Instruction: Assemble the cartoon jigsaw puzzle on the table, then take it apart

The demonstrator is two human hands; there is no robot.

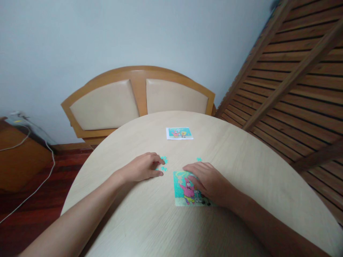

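A jigsaw puzzle (pixel 180 200) with a pink cartoon starfish on turquoise lies flat on the round table (pixel 150 221). My right hand (pixel 213 181) rests over its right part, fingers stretched toward its top edge and hiding much of the picture. Left of the puzzle, my left hand (pixel 144 167) lies on the table with thumb and fingers apart. Several loose turquoise puzzle pieces (pixel 164 169) are by its fingertips, some partly hidden. Another loose puzzle piece (pixel 199 159) lies just beyond my right hand.
Farther back on the table is a picture card (pixel 180 133) with a similar cartoon scene. Behind the table stands a padded wooden bench back (pixel 142 73) against the wall. Slatted wooden panels (pixel 289 71) lean in at the right. A white cable (pixel 50 171) runs along the left.
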